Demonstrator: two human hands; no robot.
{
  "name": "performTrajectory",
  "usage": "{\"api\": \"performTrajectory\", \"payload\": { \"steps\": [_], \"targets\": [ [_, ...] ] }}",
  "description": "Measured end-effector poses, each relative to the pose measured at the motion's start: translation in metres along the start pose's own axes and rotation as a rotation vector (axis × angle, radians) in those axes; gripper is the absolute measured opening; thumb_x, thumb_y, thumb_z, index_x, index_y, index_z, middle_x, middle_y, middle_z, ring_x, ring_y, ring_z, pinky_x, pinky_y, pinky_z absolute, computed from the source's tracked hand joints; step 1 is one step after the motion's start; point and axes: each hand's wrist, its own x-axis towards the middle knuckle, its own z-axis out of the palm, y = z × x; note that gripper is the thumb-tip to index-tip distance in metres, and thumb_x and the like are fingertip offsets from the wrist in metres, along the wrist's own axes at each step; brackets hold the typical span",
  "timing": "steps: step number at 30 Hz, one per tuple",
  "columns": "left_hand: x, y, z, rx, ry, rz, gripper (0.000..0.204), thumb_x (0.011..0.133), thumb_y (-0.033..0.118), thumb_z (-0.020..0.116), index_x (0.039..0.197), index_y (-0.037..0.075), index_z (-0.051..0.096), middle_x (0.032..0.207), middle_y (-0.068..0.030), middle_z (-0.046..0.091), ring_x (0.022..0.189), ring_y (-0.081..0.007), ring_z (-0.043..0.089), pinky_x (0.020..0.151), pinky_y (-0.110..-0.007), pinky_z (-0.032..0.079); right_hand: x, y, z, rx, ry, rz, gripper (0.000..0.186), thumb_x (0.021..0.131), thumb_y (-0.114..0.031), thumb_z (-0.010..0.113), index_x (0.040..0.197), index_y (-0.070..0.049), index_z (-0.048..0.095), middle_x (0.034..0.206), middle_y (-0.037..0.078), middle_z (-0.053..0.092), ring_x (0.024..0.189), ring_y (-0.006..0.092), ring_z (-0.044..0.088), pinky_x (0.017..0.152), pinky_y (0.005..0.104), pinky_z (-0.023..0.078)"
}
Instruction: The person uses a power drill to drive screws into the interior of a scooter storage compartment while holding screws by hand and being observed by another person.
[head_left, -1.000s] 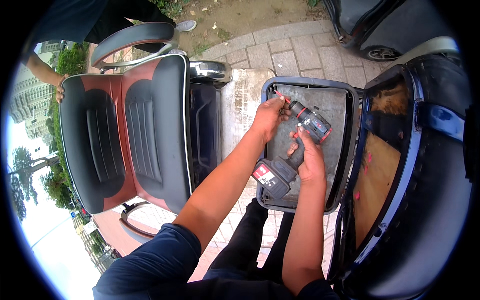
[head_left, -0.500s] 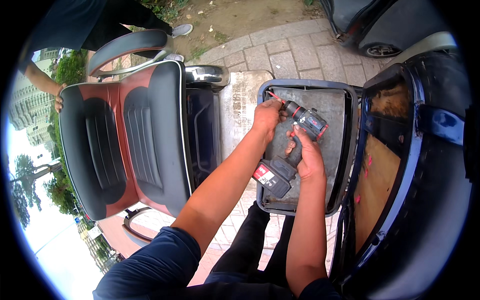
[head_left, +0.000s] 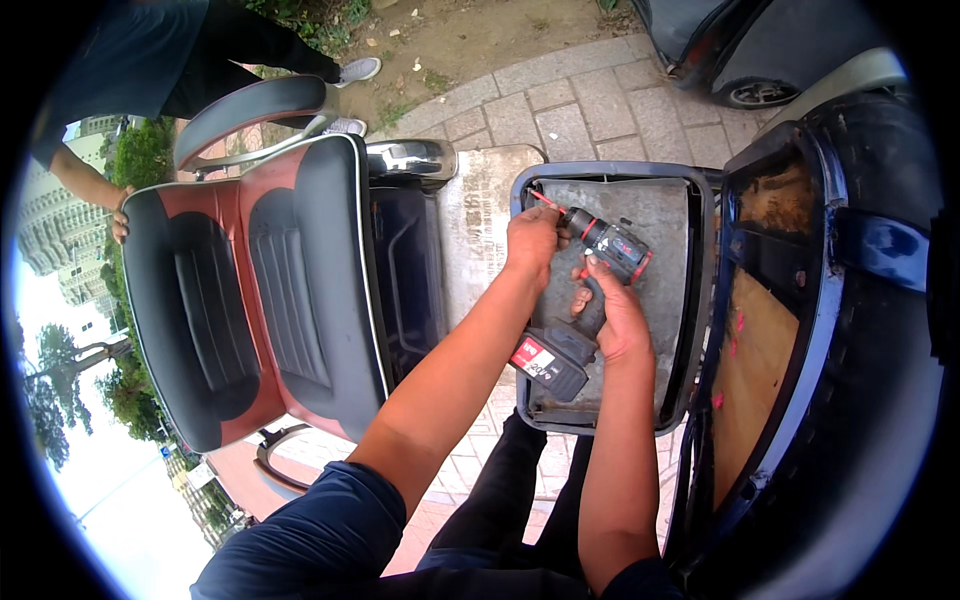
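"Right hand [head_left: 622, 315] was clamped around the handle of a black-and-red cordless drill [head_left: 625, 250], thumb high against the body."

"And the left?"

"Left hand [head_left: 533, 243] had its fingers pinched together on a slim red rod [head_left: 543, 199], just ahead of the chuck [head_left: 582, 226]. Knuckles hid part of the contact."

"Where was the drill?"

"Head view, the only one: over the grey panel [head_left: 660, 230] of a rounded rectangular tray [head_left: 610, 171]. Rod pointed at the tray's upper-left corner; could not tell whether its tip touched. Battery pack [head_left: 560, 370] lay beside the left forearm."

"Surroundings?"

"Black-and-maroon padded seat [head_left: 290, 290] on the left, a co-worker's hand [head_left: 122, 215] at its far edge. Blue metal frame [head_left: 822, 320] on the right, with a tan board [head_left: 755, 370] inside it."

"What had changed?"

"Little. Over the last second, chuck and tray slid slightly left together and the seat sat lower in view, possibly just head movement. Both grips stayed as they were."

"Meaning for the work?"

"Judged it the same step: right hand bearing the drill, left fingers probably steadying or adjusting the rod."
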Motion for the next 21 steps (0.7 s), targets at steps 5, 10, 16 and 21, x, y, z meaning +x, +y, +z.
{"api": "performTrajectory", "payload": {
  "steps": [5, 10, 16, 21],
  "targets": [
    [-0.016, 0.005, 0.0, 0.197, 0.01, 0.006, 0.018, 0.101, 0.009, 0.059, 0.11, -0.002, 0.071, 0.091, -0.0058, 0.069, 0.074, -0.0134, 0.061, 0.069, -0.028, 0.051, 0.01, -0.001, -0.011, 0.021, -0.035, 0.053, 0.023, 0.096, -0.023, 0.075, 0.111, -0.009, 0.065, 0.093, 0.001, 0.066, 0.063, 0.0054, 0.054, 0.057, 0.0235, 0.047],
    [-0.023, 0.016, -0.026, 0.437, 0.166, 0.284, 0.026, 0.098, 0.003, 0.055, 0.118, -0.004, 0.07, 0.091, -0.0095, 0.071, 0.077, -0.0153, 0.063, 0.072, -0.03, 0.051, 0.018, -0.007, -0.022, 0.053, -0.1, 0.094, 0.029, 0.096, -0.022, 0.076, 0.117, -0.007, 0.063, 0.09, 0.0, 0.063, 0.062, 0.0052, 0.052, 0.056, 0.0243, 0.047],
    [0.048, 0.017, -0.044, 0.426, 0.351, 0.563, 0.032, 0.097, 0.006, 0.049, 0.119, -0.003, 0.071, 0.085, -0.0148, 0.07, 0.078, -0.0194, 0.063, 0.077, -0.035, 0.052, 0.02, -0.018, -0.024, 0.005, -0.129, 0.101, 0.029, 0.094, -0.017, 0.076, 0.117, -0.004, 0.064, 0.088, 0.001, 0.063, 0.063, 0.0059, 0.052, 0.057, 0.0255, 0.046],
    [0.063, 0.002, -0.037, 0.289, 0.388, 0.45, 0.033, 0.095, 0.008, 0.046, 0.112, -0.001, 0.073, 0.083, -0.0148, 0.069, 0.079, -0.0203, 0.062, 0.079, -0.035, 0.051, 0.023, -0.015, -0.028, 0.018, -0.135, 0.096, 0.033, 0.093, -0.016, 0.077, 0.12, -0.003, 0.064, 0.088, 0.001, 0.063, 0.063, 0.0056, 0.051, 0.058, 0.025, 0.046]
  ]
}}
